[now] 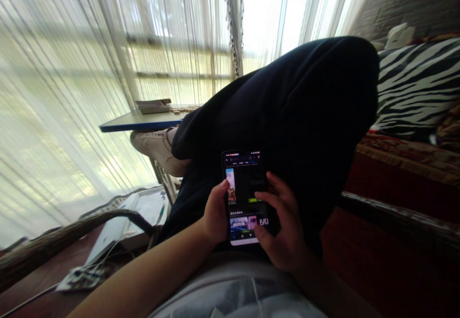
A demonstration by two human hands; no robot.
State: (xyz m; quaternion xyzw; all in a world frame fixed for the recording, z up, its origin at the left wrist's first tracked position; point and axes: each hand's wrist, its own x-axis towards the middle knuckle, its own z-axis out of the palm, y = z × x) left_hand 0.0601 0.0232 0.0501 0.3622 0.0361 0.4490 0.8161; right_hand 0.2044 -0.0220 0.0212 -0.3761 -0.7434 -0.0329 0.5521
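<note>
A smartphone with a lit, dark-themed screen of picture tiles stands upright over my lap. My left hand is closed around its left edge, the thumb lying at the side of the screen. My right hand is at the right edge with fingers apart. Its thumb and one finger reach over the screen; whether they touch the glass I cannot tell. Behind the phone, dark trousers cover my bent, crossed leg.
A white shoe rests by a blue-edged table bearing a box and small pieces. Sheer curtains hang ahead. A curved wooden armrest, cables and a white box are left; a zebra-patterned cushion is right.
</note>
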